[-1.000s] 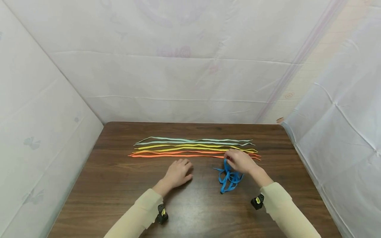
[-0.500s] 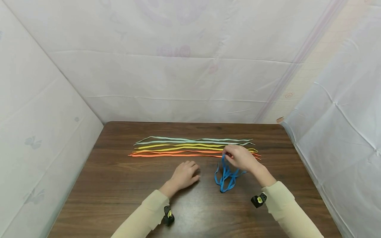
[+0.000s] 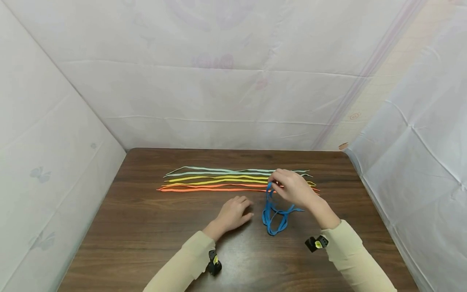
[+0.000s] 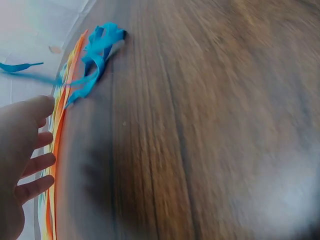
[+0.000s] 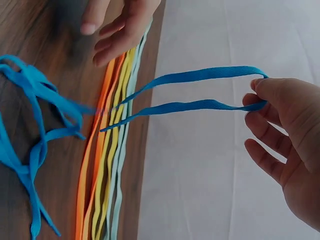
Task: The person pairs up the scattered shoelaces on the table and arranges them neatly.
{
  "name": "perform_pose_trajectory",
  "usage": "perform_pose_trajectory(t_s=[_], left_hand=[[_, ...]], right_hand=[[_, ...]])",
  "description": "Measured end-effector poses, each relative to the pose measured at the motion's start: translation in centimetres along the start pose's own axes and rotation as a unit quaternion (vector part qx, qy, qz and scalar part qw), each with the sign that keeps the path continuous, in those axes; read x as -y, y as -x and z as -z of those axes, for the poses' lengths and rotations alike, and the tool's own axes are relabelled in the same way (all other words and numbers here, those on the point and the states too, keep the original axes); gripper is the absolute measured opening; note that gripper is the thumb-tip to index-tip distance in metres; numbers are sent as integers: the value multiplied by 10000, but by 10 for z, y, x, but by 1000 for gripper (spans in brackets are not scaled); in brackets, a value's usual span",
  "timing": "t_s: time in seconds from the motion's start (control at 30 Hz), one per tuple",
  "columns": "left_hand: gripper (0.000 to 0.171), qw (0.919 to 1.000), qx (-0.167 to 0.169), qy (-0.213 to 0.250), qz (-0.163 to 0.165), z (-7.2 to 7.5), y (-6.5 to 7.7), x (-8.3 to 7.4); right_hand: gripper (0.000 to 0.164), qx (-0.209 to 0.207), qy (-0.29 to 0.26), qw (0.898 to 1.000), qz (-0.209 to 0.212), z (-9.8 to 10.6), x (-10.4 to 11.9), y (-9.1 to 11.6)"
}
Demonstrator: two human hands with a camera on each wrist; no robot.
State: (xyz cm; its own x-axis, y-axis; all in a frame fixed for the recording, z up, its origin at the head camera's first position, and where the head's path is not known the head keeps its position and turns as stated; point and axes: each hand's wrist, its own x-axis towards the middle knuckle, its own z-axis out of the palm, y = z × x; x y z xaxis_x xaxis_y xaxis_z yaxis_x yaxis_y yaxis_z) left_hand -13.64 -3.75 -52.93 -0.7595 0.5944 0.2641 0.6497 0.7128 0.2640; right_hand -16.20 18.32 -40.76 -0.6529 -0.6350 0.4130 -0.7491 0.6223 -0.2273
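Note:
My right hand (image 3: 295, 190) pinches a flat blue shoelace (image 5: 200, 75) between thumb and fingertips, raised above the table. A loop of it runs from the fingers, and the rest lies in a loose tangle on the wood in front of me. My left hand (image 3: 233, 213) is just left of that tangle, low over the table. In the left wrist view its fingers (image 4: 37, 165) are spread and hold nothing. Behind both hands, orange laces (image 3: 211, 190), yellow laces (image 3: 226, 177) and mint-green laces (image 3: 204, 168) stretch side by side from left to right. The right hand covers part of them.
A dark wooden table (image 3: 120, 227) bears everything. White patterned sheeting (image 3: 219, 97) hangs behind it and along both sides. A small black camera is strapped at each sleeve cuff.
My right hand has moved slightly left and away from me, drawing a stretch of the blue shoelace out of the tangle. My left hand has shifted right, toward it.

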Motion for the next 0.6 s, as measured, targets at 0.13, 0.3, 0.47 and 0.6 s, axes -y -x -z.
perform_pose_trajectory(t_s=[0.13, 0.3, 0.47, 0.6], left_hand=[[35, 9993, -79, 337, 129, -2, -8, -5], [38, 9967, 31, 677, 435, -5, -16, -11], [39, 9918, 240, 989, 770, -11, -23, -17], [29, 9879, 245, 1216, 929, -17, -25, -20]], right_hand=[[10, -11, 15, 10000, 30, 3, 2, -2], [10, -11, 17, 10000, 5, 3, 2, -3], [11, -62, 3, 10000, -70, 3, 2, -1], [12, -147, -14, 9998, -111, 5, 0, 0]])
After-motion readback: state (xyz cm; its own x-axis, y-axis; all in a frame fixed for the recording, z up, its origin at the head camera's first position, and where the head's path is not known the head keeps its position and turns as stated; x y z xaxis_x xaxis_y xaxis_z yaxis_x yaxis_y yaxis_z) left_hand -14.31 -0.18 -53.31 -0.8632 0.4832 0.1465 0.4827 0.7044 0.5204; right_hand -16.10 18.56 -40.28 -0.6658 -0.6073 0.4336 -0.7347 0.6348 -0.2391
